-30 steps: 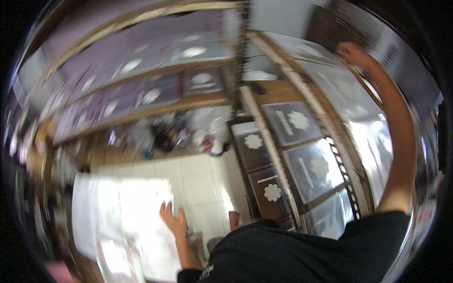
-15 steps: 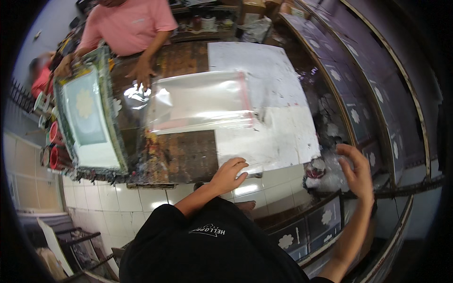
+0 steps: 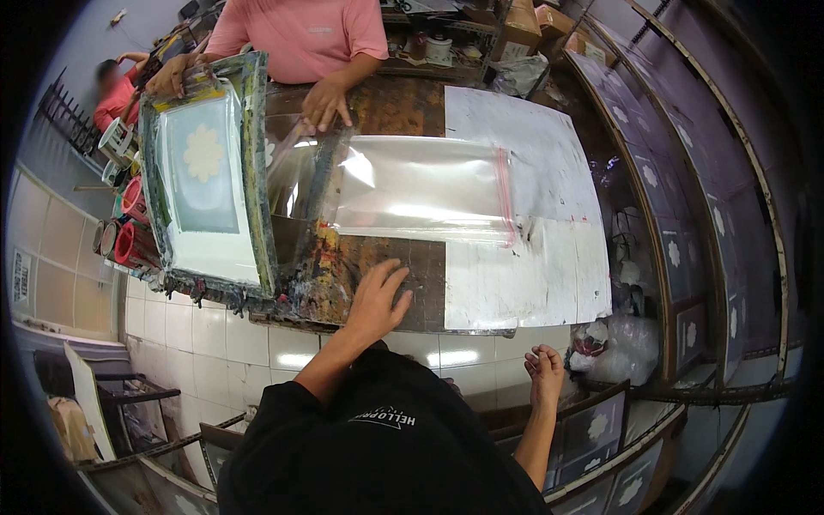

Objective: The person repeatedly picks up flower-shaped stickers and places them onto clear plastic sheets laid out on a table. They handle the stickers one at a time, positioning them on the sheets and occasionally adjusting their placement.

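Note:
My left hand (image 3: 378,296) hovers at the near edge of the wooden worktable (image 3: 412,296), fingers stretched out and holding nothing. Off the table, above the floor, my right hand (image 3: 545,371) is raised with loosely curled fingers and nothing visible in it. A pile of clear plastic bags (image 3: 421,184) with a reddish strip along the right end lies in front of me, partly on white sheets (image 3: 532,275). To its left, a silk-screen frame (image 3: 202,197) with a pale flower stands tilted up. A co-worker's hand (image 3: 166,77) grips its far edge; their other hand (image 3: 326,101) touches clear film beside it.
Paint tubs (image 3: 133,245) crowd the table's left edge. Racks (image 3: 678,249) holding flower-printed sheets run along the right, with more printed sheets (image 3: 592,425) low near my right arm. A bundle of clear plastic (image 3: 631,348) lies past the table's right corner.
My right hand has come down and left, away from the rack, its fingers curling more. My left hand has shifted left along the table edge. The view has turned right.

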`<state>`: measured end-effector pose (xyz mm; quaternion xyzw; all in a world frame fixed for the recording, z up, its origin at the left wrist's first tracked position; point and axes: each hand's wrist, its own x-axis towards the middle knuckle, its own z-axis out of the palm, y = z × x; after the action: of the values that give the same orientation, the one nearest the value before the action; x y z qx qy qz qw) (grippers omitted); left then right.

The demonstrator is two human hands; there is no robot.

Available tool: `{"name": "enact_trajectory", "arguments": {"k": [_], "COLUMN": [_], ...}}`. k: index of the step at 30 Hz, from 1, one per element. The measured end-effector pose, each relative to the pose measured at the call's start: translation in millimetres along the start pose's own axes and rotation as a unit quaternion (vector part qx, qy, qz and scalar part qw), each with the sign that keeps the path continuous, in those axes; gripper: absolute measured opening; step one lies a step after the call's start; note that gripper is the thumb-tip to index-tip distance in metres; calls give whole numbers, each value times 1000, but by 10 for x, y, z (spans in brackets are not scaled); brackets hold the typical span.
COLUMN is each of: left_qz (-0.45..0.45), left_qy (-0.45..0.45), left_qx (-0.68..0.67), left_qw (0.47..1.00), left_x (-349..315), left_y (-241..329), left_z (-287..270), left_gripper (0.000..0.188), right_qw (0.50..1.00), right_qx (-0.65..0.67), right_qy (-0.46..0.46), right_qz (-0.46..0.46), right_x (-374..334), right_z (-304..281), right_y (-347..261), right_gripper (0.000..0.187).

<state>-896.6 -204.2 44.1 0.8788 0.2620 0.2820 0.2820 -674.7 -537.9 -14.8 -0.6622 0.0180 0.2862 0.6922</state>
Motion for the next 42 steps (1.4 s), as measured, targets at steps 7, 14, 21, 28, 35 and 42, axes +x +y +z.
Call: {"name": "enact_trajectory", "arguments": {"k": [7,14,21,28,35,42], "left_qz": [70,131,186,318,402,525], "left_qy": [9,-100,-119,-203,-261,-228], "left_qx": [270,420,278,127,53,-156], "left_qw": [960,892,935,917,876,805], "left_x": [564,870,800,428,123,72], "left_y": [208,-398,61,1187,1771,2386], "left_z": [-297,40,198,325,728,602], "left_gripper": [78,64,38,41,49,60], "right_qw": [998,998,999,959,969,927], "right_qx": [21,20,14,74,-153,-317], "right_qy": [47,26,17,-274,-172,-91], "right_qz": [27,46,25,-20,-94,-179], "right_x": [-301,-474,-582,-462,-402,-685], "right_z": [-63,12,181,797,553,-96], "right_y": [289,421,244,-823,-1172,-2112], "right_gripper": [19,21,25,53,38,36]}}
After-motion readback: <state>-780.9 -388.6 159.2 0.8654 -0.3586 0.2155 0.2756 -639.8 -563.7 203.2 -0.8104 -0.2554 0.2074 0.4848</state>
